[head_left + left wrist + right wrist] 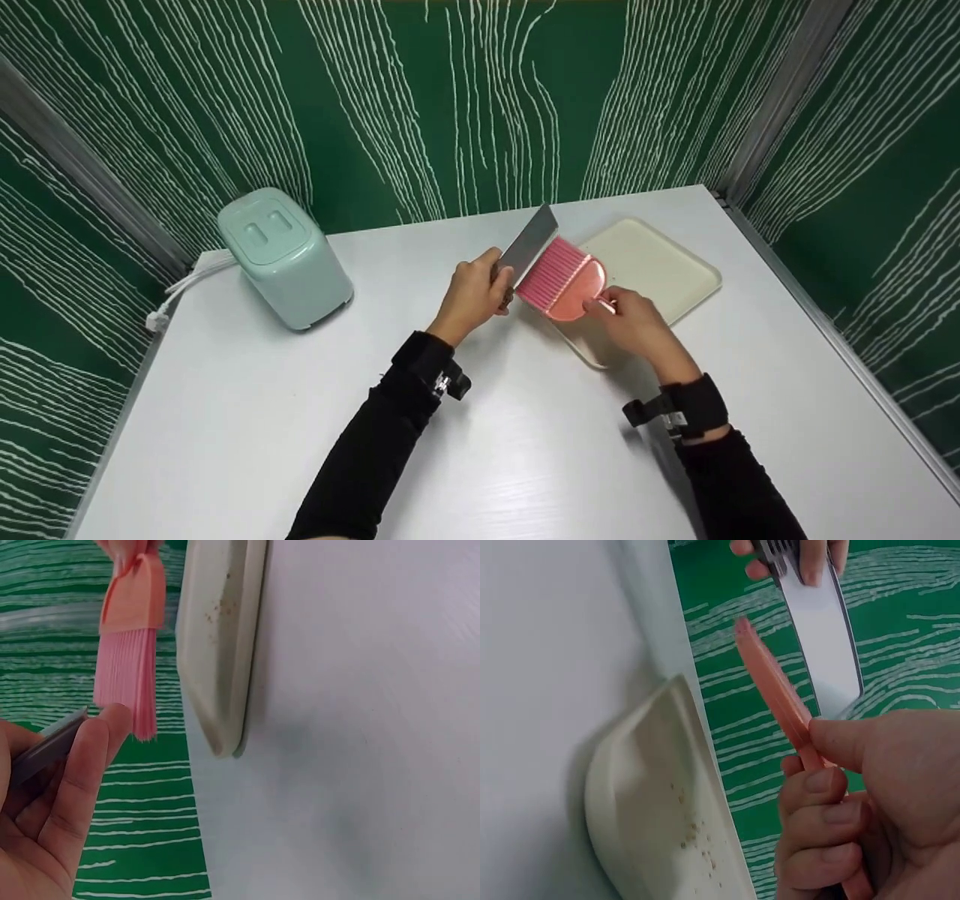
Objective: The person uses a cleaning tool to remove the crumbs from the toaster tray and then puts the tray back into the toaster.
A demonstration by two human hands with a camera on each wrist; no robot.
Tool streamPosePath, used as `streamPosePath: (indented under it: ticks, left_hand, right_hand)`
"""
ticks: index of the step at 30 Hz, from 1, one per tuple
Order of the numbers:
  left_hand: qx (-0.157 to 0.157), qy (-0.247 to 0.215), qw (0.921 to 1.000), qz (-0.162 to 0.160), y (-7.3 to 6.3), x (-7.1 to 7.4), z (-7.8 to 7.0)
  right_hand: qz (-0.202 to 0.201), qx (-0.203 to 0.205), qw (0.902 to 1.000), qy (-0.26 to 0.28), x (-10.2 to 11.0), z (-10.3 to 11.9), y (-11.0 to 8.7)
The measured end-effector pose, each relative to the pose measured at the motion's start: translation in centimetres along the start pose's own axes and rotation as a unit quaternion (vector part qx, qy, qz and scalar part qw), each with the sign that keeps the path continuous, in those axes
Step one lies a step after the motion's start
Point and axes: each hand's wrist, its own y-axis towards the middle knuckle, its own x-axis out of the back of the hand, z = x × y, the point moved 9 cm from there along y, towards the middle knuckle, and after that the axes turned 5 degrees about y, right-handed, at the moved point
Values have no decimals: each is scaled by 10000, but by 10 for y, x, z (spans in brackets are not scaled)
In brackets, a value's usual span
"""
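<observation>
My left hand (472,289) grips one end of a thin metal crumb tray (529,244), which is tilted up on its side. In the right wrist view the crumb tray (832,637) shows a shiny flat face with a narrow raised rim. A brush (577,294) with pink bristles and an orange handle is in my right hand (634,322), thumb and fingers curled round the handle. Its bristles lie right at the crumb tray's edge. Below both is a cream serving tray (667,262), where small brown crumbs (694,834) are scattered.
A mint-green toaster (289,259) stands at the back left of the white table (285,442). Its white cord and plug (159,319) reach the table's left edge. Green walls with white lines (420,112) rise behind and at both sides.
</observation>
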Motion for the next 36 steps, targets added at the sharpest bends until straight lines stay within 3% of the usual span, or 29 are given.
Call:
streamPosePath:
  ticks: [3,7,10,17,28,36]
  left_hand:
    - [34,-6,9999,-145,1,3,3]
    - [4,363,9986,-394,2,8,5]
    - [64,353,9986,-377,2,8,7]
    - [282,128,9992,-236,0,4,9]
    - [289,55,9994,-193,0,-1,9]
    - [302,-538,9981,41,-1,-10,7]
  right_hand:
    - [276,163,9995,14,-14,8,-2]
    - [760,182,9969,40,-36,15,-6]
    - [949,235,9952,-21,-51,19,-8]
    - [1028,254,9944,-28,-75,24,-11]
    - [1099,379,9931,-129,-94,29,-15]
    - [1017,558,9927,-339,-99,35,-17]
